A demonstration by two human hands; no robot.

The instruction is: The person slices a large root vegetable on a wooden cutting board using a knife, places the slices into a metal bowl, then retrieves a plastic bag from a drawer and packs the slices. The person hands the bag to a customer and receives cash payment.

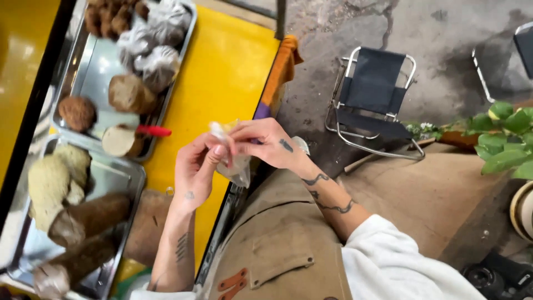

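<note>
Two hands pinch one clear bag (237, 166), mid-frame.
Left hand (195, 169) grips below, right hand (266, 143) grips top; held off yellow surface (222, 78), clear of the trays (91, 72).

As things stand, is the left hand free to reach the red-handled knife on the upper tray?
Probably not right away. The left hand and right hand both pinch a small clear plastic bag. The path to the red-handled knife over the yellow counter looks open, so only that grip stands in the way.
</note>
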